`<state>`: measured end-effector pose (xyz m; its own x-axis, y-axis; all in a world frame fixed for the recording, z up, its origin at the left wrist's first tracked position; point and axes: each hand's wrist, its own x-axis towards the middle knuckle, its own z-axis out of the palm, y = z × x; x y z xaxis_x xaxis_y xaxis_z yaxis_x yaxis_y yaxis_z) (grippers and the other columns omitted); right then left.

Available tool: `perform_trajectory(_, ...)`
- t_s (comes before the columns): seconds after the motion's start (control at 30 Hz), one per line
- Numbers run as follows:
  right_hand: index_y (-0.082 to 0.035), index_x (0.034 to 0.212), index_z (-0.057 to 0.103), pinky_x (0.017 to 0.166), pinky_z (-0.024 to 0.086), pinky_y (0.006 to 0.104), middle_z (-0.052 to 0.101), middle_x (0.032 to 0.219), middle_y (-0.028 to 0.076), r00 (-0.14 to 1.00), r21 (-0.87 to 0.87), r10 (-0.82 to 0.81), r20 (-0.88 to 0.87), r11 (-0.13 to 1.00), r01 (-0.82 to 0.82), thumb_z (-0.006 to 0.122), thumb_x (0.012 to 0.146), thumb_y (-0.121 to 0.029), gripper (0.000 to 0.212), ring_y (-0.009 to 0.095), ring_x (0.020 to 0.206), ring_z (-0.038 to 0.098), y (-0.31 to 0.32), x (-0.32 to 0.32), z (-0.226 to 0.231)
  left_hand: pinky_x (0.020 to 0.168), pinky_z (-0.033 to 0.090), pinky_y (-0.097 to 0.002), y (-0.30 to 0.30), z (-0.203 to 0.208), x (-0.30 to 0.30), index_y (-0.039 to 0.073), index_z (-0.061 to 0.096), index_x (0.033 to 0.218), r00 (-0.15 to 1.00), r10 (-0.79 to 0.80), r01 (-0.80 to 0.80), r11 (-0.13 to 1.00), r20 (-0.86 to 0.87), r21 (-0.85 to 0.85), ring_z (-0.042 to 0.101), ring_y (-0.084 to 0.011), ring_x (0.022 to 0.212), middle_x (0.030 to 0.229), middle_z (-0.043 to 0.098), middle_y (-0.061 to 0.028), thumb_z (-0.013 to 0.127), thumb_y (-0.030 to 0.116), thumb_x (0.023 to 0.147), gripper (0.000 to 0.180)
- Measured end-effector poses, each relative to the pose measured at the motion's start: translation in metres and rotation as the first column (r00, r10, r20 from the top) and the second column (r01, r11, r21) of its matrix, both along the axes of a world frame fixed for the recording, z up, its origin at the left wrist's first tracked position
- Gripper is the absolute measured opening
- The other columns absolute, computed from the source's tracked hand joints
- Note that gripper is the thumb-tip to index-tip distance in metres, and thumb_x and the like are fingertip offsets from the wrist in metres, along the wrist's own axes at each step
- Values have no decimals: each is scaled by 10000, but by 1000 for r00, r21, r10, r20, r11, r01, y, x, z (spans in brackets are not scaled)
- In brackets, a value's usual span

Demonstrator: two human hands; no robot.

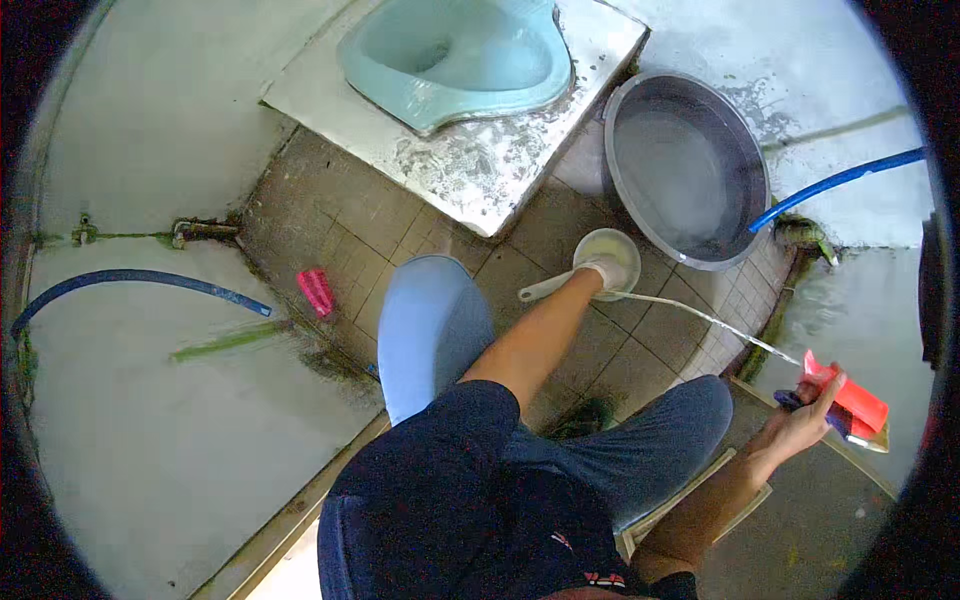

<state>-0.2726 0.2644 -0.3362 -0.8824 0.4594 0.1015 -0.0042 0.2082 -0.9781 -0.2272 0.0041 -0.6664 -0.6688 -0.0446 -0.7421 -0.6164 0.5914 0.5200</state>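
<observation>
- Your right hand [808, 415] grasps the red elongated container [862, 402], its long axis slanting toward your left.
- Your left hand [603, 276], nearer the pale round-bowled dipper [622, 246], overlaps its bowl; finger closure I can't tell.

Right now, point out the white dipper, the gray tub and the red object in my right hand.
White dipper [543, 289], head view: on its handle.
Gray tub [750, 175], head view: on its inner right wall.
Red object [862, 404], head view: on the broad side of its body.
</observation>
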Motion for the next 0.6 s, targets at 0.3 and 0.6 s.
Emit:
perform_trajectory(0.3,-6,960,635,523,319,208,526,688,3,996,73,30,-84,997,-24,604,883,-343,347,73,575,430,-30,7,6,1041,316,-384,3,-20,3,93,520,1266,998,11,-13,1000,-57,-21,434,-289,1242,1342,468,-124,395,412,879,517)
perform_trajectory(0.6,-27,974,645,504,296,213,541,721,-3,994,-25,89,-66,996,-91,614,876,-335,325,67,559,403,-27,8,1,1026,334,-393,6,-21,3,88,537,1248,996,30,-33,999,-89,-27,453,-301,1223,1320,489,-130,426,373,870,486)
